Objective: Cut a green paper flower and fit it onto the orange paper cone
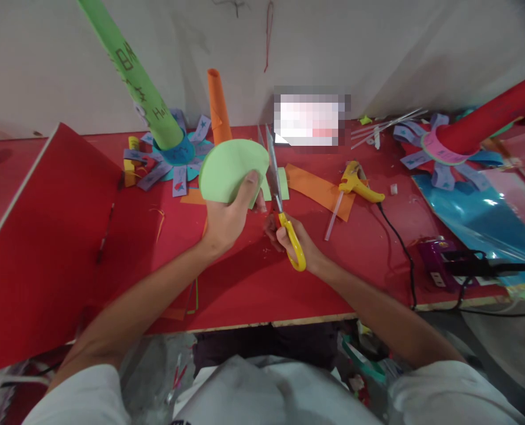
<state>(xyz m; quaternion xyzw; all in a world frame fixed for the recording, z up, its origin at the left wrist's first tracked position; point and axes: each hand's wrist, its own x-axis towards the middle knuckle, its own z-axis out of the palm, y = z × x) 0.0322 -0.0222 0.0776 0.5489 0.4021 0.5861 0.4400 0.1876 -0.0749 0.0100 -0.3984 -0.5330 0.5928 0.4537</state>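
The left hand (227, 221) is gripping the curved green paper (229, 171) above the red table (245, 298), apparently presenting its edge to the scissors (276, 186), whose yellow handles (294, 239) the right hand (309, 245) is gripping

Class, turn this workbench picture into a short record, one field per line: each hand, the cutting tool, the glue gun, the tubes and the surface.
Left hand: holding a light-green paper piece with a rounded edge
Right hand: gripping yellow-handled scissors
Blades: parted, beside the paper's right edge; contact unclear
Glue gun: yellow, partly over an orange paper strip
Tubes: orange tube behind the paper; green tube with writing, farther left
Surface: red tabletop
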